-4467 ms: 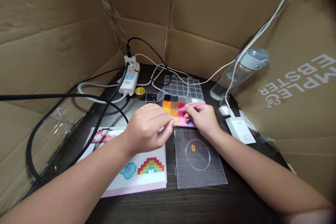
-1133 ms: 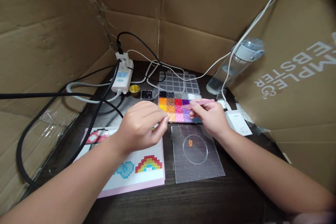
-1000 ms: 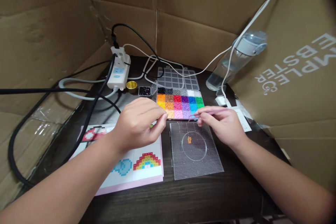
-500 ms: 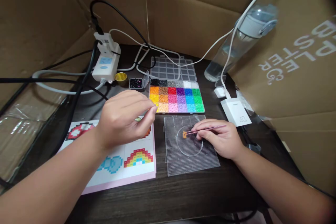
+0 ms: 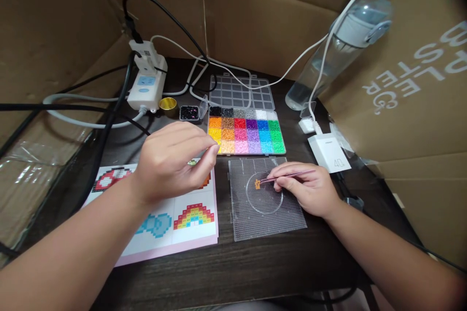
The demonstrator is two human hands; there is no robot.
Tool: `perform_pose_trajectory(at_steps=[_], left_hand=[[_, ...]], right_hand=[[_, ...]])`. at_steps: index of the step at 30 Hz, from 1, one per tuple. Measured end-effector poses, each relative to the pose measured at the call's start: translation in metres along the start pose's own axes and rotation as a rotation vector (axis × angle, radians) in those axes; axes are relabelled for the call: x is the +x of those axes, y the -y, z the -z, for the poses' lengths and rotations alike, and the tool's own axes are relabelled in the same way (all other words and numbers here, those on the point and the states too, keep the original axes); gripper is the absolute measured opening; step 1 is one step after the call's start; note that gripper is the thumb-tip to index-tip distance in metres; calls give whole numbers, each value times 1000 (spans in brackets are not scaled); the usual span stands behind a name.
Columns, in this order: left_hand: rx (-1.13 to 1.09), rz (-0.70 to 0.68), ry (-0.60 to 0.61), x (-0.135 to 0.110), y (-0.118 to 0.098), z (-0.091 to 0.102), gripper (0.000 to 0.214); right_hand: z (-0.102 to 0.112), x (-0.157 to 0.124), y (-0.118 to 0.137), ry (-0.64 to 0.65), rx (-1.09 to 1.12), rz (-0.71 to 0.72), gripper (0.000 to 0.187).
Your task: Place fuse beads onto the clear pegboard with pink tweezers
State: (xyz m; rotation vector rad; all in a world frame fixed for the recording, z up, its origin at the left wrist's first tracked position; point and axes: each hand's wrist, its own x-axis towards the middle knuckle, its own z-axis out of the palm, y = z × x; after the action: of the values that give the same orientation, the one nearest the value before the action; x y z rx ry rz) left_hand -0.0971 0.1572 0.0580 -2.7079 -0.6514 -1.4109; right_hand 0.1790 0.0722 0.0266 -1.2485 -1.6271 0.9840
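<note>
Right of centre, pink tweezers (image 5: 297, 173), likely light, best held mid-shaft, are pinched in the right hand's grip (image 5: 310, 190).

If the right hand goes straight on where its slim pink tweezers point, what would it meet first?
Probably the small orange bead cluster on the clear rectangular plastic pegboard; the pink tweezers end beside it, though contact is unclear.

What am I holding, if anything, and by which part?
Your right hand holds pink tweezers by their arms, behind the tips. Whether your left hand holds anything can't be told.
</note>
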Motion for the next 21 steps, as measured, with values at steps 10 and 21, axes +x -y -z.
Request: perform_pose_trajectory(at_steps=[10, 21], left_hand=[[1, 3, 4, 0, 0, 0, 13], [15, 22, 25, -2, 0, 1, 12]], right_hand=[[0, 1, 0, 14, -4, -31, 12], [2, 4, 7, -80, 110, -57, 17]])
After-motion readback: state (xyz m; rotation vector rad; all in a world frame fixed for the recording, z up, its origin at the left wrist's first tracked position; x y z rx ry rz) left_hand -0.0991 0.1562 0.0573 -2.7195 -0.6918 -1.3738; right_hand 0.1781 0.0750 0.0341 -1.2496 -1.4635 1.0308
